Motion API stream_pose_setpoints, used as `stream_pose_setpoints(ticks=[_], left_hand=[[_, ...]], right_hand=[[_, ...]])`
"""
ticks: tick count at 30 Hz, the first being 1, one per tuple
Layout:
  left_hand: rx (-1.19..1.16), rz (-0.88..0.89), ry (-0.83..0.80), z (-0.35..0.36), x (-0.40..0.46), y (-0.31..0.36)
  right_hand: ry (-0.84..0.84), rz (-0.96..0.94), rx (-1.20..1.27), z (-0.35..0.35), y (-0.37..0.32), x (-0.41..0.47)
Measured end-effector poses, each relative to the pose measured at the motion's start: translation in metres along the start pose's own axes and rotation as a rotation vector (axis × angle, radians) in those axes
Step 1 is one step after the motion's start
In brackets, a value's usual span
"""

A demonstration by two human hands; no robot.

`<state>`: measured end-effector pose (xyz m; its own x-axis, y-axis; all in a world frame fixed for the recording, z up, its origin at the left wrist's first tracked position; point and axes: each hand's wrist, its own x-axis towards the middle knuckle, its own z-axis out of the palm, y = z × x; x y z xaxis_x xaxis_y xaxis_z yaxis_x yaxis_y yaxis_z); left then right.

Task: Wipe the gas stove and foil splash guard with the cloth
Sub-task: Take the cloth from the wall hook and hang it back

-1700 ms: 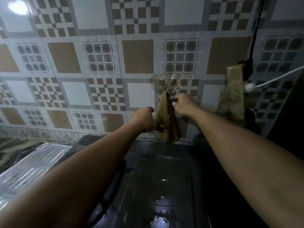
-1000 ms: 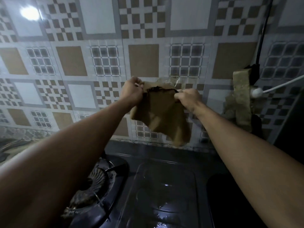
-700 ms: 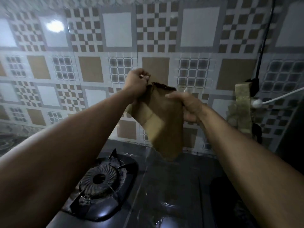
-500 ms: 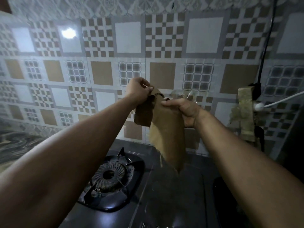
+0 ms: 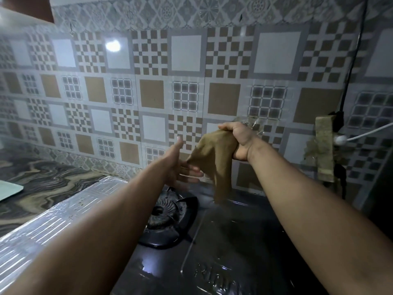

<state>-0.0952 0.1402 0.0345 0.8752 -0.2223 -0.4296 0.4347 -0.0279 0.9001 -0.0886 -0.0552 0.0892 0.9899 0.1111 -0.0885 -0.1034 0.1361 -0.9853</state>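
Observation:
A brown cloth [image 5: 214, 160] hangs in the air above the black gas stove [image 5: 234, 241]. My right hand [image 5: 239, 140] is shut on its bunched top. My left hand [image 5: 177, 167] is spread open just left of the cloth, fingertips touching its lower left corner. The stove's left burner [image 5: 164, 211] shows under my left forearm. The silver foil splash guard [image 5: 53, 218] lies along the stove's left side.
A patterned tile wall [image 5: 148, 92] stands close behind the stove. A marbled counter [image 5: 38, 182] extends left with a pale board [image 5: 8, 189] on it. On the right, another rag [image 5: 324, 150] hangs by a black cable [image 5: 350, 67] and a white cord [image 5: 365, 133].
My left hand let go of the cloth's top edge and dropped lower, opening. My right hand bunched the cloth in its fist. The view swung left, showing the foil guard.

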Motion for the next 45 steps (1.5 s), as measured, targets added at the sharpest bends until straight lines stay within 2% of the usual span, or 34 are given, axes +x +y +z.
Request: stream_pose_setpoints(ticks=[1,4,9,12,14,17,23,27,29,31,33,36,42,45], left_hand=[[-0.061,0.038,0.029,0.0,0.0,0.0],[-0.024,0.213,0.172,0.001,-0.002,0.002],[-0.132,0.379,0.272,0.002,-0.009,0.015],[-0.244,0.477,0.356,-0.001,-0.012,0.026],[-0.258,0.488,0.348,-0.005,-0.015,0.032],[-0.207,0.493,0.338,-0.008,-0.019,0.042],[0.067,0.547,0.562,-0.005,-0.023,0.057],[0.148,0.554,0.563,-0.008,-0.027,0.063],[0.191,0.58,0.508,-0.013,-0.028,0.064],[0.247,0.603,0.463,-0.015,-0.031,0.063],[0.3,0.635,0.454,-0.016,-0.033,0.062],[0.338,0.685,0.45,-0.017,-0.035,0.063],[0.406,0.791,0.538,-0.01,-0.038,0.068],[0.42,0.802,0.524,-0.008,-0.039,0.071]], right_hand=[[0.01,-0.004,0.002,0.002,-0.001,-0.001],[0.029,-0.007,0.006,0.006,-0.003,-0.004],[0.045,-0.024,-0.019,0.006,-0.005,-0.008],[0.173,-0.121,-0.081,0.005,-0.004,-0.011],[0.238,-0.154,-0.066,0.002,-0.004,-0.011],[0.263,-0.15,0.017,-0.001,-0.007,-0.01],[0.249,-0.196,0.088,0.0,-0.007,-0.017],[0.31,-0.197,0.055,0.001,-0.004,-0.016],[0.412,-0.283,-0.086,0.002,0.001,-0.012],[0.548,-0.425,-0.383,0.002,0.004,-0.008],[0.606,-0.496,-0.498,0.002,0.007,-0.008],[0.544,-0.454,-0.432,-0.003,0.012,-0.008],[0.626,-0.497,-0.762,0.001,0.017,-0.001],[0.627,-0.43,-0.859,0.003,0.021,0.002]])
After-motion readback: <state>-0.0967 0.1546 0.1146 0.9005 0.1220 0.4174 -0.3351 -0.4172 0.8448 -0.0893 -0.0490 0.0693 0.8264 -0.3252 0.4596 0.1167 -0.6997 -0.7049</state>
